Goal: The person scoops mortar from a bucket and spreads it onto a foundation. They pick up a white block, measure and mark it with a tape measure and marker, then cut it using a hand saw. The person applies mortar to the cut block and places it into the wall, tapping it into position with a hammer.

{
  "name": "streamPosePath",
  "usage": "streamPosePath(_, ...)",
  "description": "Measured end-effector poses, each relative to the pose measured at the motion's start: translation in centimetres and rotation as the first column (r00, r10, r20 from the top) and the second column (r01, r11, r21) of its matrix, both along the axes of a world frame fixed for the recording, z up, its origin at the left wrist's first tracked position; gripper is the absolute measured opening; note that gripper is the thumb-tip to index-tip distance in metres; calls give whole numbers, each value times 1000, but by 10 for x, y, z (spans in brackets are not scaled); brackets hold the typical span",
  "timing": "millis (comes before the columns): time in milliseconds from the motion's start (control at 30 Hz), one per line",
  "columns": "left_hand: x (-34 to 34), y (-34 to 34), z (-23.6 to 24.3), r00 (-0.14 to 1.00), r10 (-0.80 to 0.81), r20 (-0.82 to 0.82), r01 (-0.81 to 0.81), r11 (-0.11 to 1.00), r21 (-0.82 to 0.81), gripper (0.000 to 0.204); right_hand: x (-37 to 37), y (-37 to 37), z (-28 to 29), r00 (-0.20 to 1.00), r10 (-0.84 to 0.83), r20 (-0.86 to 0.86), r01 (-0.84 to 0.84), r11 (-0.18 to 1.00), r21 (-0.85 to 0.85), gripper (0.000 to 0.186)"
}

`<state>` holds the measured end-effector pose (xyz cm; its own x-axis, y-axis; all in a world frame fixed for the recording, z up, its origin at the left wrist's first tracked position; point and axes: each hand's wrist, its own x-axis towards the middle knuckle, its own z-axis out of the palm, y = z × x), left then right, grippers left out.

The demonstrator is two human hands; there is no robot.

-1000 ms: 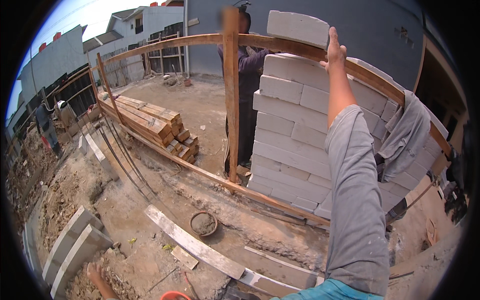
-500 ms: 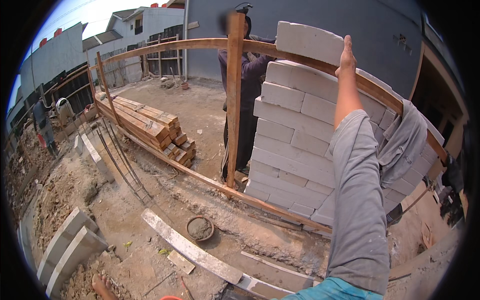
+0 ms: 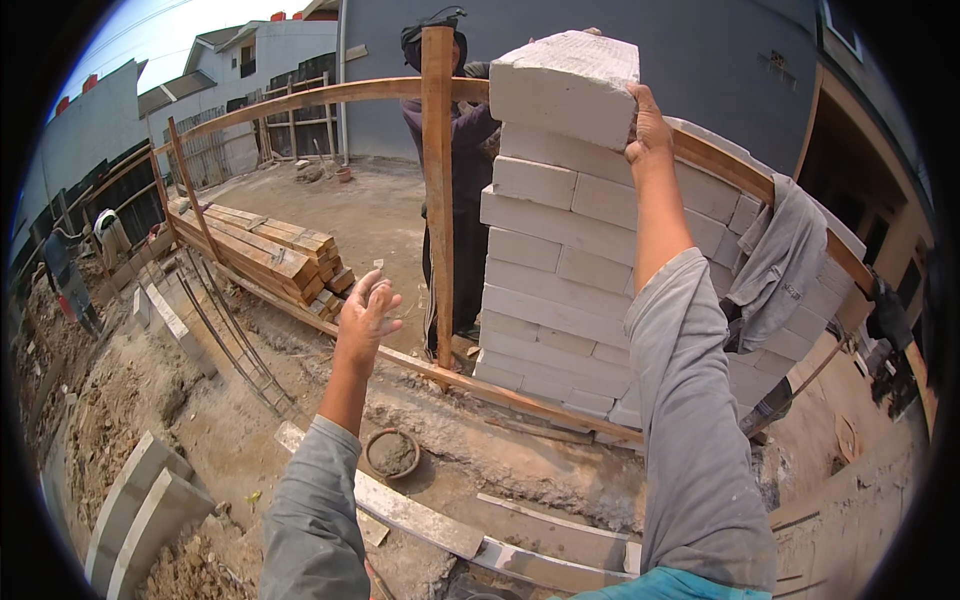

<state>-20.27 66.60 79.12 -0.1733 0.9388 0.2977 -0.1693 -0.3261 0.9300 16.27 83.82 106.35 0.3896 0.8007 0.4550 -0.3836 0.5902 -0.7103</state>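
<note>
A white lightweight concrete block [image 3: 562, 100] is raised over the near end of a stack of similar blocks [image 3: 560, 250], its broad top face tilted toward me. My right hand [image 3: 650, 122] grips its right end, thumb against the side; some fingers are hidden behind. My left hand [image 3: 368, 312] is lifted in front of the timber fence, fingers spread, holding nothing. Behind the fence post, a person [image 3: 460, 130] in dark clothes reaches toward the block's left end; the contact is hidden. A small fingertip-like shape shows at the block's far top edge.
A wooden rail fence [image 3: 437, 200] separates me from the stack, with a grey cloth [image 3: 775, 250] hung over it. Below lie a mortar bowl [image 3: 391, 453], a pale low block wall [image 3: 420, 515] and upright steel bars [image 3: 235, 335]. Stacked timber [image 3: 260, 250] lies beyond the fence.
My left hand has come up into view, open. The block has turned, showing its top face, and my right hand has moved from its upper corner to its right end.
</note>
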Motion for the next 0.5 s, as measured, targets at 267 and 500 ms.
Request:
streamPosePath(267,127,103,166,837,-364,409,316,931,180,96,-19,-73,-85,998,56,25,-59,986,153,115)
streamPosePath(500,127,125,117,770,-372,518,277,927,254,90,-48,-145,-142,977,178,120,-194,970,147,118)
